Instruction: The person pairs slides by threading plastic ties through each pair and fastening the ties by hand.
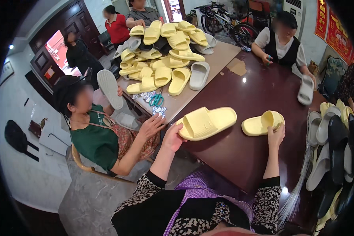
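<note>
In my left hand [173, 137] is a yellow slide sandal [220, 120], gripped at its toe end and held above the dark red table, sole down. My right hand [276, 135] holds a second yellow slide sandal [257, 126] by its strap end, a short way to the right of the first. The two sandals are apart, their heel ends facing each other. Part of each hand's fingers is hidden by the sandal it holds.
A heap of yellow, grey and black slides [161, 63] covers the far table end. Teal scissors [156, 100] lie beside small labels [159, 111]. Slides [322, 165] and white strands [297, 196] hang over the right edge. Co-workers sit left [94, 129] and far right [281, 43].
</note>
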Tool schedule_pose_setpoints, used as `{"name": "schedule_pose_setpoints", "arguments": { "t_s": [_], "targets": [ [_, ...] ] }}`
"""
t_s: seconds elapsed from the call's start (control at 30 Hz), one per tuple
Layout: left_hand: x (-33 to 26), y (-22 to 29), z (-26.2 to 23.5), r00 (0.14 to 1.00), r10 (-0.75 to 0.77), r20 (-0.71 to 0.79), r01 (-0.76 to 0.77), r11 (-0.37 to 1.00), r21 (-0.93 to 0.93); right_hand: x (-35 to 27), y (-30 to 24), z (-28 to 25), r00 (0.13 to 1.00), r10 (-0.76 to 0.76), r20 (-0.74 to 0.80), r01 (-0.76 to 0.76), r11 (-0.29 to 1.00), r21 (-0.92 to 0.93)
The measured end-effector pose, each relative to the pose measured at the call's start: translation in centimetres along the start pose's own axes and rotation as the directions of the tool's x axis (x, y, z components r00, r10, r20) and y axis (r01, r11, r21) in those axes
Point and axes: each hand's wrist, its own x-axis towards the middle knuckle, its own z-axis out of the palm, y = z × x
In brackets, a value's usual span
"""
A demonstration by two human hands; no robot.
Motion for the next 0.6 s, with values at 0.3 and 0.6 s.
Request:
{"name": "schedule_pose_setpoints", "arguments": {
  "t_s": [0.3,0.6],
  "targets": [
    [2.5,-0.3,1.6,0.997,0.015,-0.069,-0.007,0.993,0.114,1.5,1.4,-0.6,0.947,-0.25,0.2,0.234,0.967,0.1],
    [11.1,-3.1,8.6,0.967,-0.149,0.207,0.007,0.828,0.561,-2.9,-4.6,-2.4,0.872,-0.112,0.477,-0.067,0.937,0.342]
  ]
}}
